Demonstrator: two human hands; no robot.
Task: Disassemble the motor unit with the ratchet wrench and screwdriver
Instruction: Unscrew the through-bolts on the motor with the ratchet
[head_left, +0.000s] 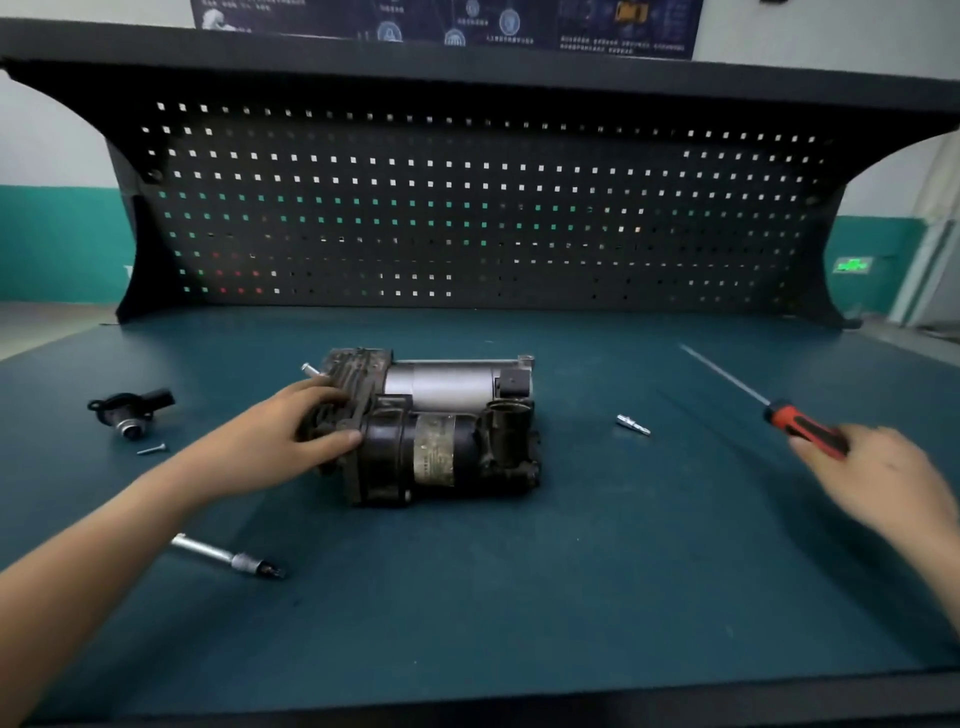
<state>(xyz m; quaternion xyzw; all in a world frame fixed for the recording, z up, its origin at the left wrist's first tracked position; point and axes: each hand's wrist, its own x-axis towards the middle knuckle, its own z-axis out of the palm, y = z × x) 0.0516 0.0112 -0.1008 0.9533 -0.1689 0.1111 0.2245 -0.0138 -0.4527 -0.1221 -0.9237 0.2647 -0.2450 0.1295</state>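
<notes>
The motor unit (441, 431), a dark, grimy housing with a silver cylinder behind it, lies in the middle of the teal mat. My left hand (291, 431) grips its left end, fingers over the top and thumb on the front. A screwdriver (802, 428) with a red and black handle lies at the right, its long shaft pointing away to the back left. My right hand (883, 467) is blurred, with its outstretched fingertips at the near end of the handle. The ratchet wrench (228, 557) lies at the front left, partly hidden under my left forearm.
A black removed part (130, 410) and a loose screw (152, 449) lie at the far left of the mat (519, 597). A small silver bit (632, 424) rests right of the motor unit. A black pegboard (467, 218) walls off the back of the bench.
</notes>
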